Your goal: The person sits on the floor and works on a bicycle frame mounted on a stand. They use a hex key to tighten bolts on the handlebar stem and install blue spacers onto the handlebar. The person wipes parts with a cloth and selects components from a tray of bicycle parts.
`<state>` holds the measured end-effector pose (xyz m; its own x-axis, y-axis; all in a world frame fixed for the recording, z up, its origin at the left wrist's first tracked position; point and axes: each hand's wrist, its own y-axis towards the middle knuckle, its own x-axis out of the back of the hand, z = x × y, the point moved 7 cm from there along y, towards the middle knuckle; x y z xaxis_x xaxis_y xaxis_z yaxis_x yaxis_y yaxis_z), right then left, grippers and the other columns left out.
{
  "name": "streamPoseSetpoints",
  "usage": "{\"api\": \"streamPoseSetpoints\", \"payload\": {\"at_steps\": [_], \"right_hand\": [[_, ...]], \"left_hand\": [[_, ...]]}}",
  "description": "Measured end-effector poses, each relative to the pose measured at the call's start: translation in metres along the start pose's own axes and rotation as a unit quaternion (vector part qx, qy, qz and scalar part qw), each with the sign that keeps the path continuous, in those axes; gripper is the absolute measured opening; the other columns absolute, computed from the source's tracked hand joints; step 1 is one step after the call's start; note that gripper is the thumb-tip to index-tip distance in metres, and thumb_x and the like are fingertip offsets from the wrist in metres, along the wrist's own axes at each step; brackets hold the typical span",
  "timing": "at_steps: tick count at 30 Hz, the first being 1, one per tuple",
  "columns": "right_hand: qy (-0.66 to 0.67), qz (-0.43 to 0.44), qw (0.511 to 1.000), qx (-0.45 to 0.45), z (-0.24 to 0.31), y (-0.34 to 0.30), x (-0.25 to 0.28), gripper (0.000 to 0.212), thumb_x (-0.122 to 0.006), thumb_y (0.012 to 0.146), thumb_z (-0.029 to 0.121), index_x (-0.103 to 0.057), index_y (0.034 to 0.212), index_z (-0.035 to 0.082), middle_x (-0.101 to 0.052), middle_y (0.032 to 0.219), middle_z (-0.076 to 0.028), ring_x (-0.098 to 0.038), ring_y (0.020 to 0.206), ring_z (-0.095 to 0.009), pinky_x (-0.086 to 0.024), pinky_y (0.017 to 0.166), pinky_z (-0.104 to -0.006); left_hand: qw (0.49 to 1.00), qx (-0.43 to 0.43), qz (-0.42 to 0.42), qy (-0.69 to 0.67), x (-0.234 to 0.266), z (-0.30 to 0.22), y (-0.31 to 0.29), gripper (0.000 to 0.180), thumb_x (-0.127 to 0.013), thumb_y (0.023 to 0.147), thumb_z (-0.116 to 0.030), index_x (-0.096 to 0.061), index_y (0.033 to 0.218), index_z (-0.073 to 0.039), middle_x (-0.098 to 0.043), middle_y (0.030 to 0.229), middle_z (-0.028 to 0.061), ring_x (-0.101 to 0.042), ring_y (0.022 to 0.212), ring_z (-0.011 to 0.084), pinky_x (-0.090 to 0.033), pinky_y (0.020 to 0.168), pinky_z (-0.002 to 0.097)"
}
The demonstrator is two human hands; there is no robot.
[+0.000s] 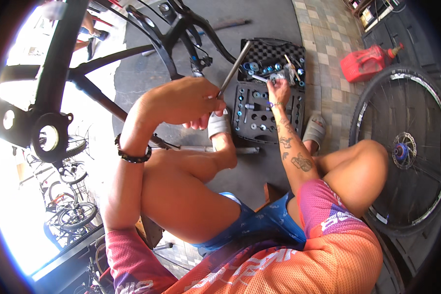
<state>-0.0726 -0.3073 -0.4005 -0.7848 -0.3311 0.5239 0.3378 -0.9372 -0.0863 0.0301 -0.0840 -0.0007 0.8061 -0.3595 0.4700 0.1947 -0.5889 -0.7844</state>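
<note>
My left hand (186, 100) is closed around the lower end of a long grey metal rod (236, 63), which slants up to the right over the floor. My right hand (279, 89) reaches into an open black tool case (250, 125) on the floor and pinches a small silver part (274, 77) among several blue and silver fittings. I sit low with both knees bent, sandalled feet beside the case.
A black bicycle frame (59, 68) hangs at the left with its round bottom bracket shell (48, 138). A bicycle wheel with disc rotor (406, 147) leans at the right. A red fuel can (365, 62) stands on the tiled floor. More bicycles are parked at lower left.
</note>
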Motion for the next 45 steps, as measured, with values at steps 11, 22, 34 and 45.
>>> {"api": "streamPoseSetpoints", "payload": {"at_steps": [11,22,34,45], "right_hand": [[0.422,0.303,0.766,0.379,0.447,-0.018,0.052,0.03,-0.082,0.094,0.024,-0.074,0.114,0.002,-0.078,0.1,-0.006,-0.076,0.091,-0.015,-0.062,0.082,-0.0284],[0.424,0.451,0.707,0.342,0.441,-0.027,0.037,0.039,-0.083,0.094,0.015,-0.072,0.13,0.003,-0.079,0.113,-0.007,-0.074,0.107,-0.015,-0.058,0.103,-0.0309],[0.439,0.444,0.699,0.348,0.448,-0.027,0.035,0.039,-0.094,0.082,0.019,-0.081,0.117,0.006,-0.082,0.104,-0.007,-0.074,0.09,-0.013,-0.058,0.086,-0.0289],[0.416,0.431,0.722,0.345,0.448,-0.03,0.043,0.019,-0.091,0.085,0.014,-0.083,0.1,0.004,-0.082,0.094,-0.006,-0.077,0.087,-0.012,-0.059,0.082,-0.0263]], "left_hand": [[0.999,0.01,0.028,-0.018,-0.006,0.02,0.0,0.025,-0.054,0.109,-0.02,-0.073,0.12,-0.009,-0.075,0.106,0.0058,-0.073,0.094,0.0163,-0.064,0.077,0.0332],[0.997,0.054,0.03,-0.045,-0.009,0.023,-0.004,0.024,-0.057,0.107,-0.02,-0.075,0.118,-0.009,-0.076,0.105,0.0051,-0.074,0.095,0.016,-0.064,0.079,0.0334],[0.998,0.027,0.042,-0.042,-0.009,0.015,0.005,0.026,-0.051,0.109,-0.021,-0.071,0.118,-0.008,-0.074,0.103,0.0046,-0.073,0.094,0.0159,-0.063,0.079,0.0338],[0.998,0.027,0.034,-0.053,-0.006,0.012,0.004,0.025,-0.058,0.11,-0.025,-0.075,0.12,-0.01,-0.077,0.104,0.0053,-0.073,0.096,0.0153,-0.063,0.081,0.0328]]}}
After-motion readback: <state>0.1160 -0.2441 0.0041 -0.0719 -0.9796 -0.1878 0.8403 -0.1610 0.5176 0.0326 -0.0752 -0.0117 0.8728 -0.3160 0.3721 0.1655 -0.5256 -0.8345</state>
